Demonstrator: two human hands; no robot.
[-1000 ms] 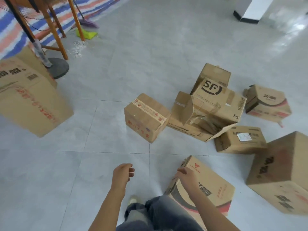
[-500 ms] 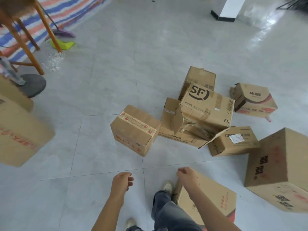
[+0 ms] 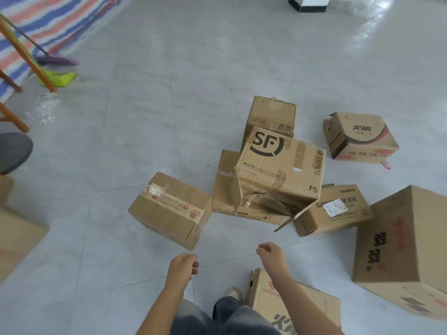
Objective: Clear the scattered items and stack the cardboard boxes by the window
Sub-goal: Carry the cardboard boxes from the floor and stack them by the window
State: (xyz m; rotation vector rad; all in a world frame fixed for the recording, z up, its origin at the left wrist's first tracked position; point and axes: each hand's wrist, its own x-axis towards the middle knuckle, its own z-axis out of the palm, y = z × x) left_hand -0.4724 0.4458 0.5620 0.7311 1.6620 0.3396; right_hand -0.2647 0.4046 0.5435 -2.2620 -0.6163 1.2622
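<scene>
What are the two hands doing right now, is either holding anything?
Left hand: open, fingers loosely curled, holding nothing.
Right hand: open, fingers loosely curled, holding nothing.

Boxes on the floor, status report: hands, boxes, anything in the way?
Left hand and right hand empty, loosely curled. Taped box nearest ahead, untouched. Box by the feet crowds the right side.

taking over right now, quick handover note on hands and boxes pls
Left hand and right hand: both loosely curled, holding nothing, over the floor.
Boxes lie scattered: taped box nearest ahead, SF box tilted on a crushed box, labelled box to its right, large box far right, near box by the shoe.
Done: no stack in view.
Left: gather and stack all; window not in view.
</scene>
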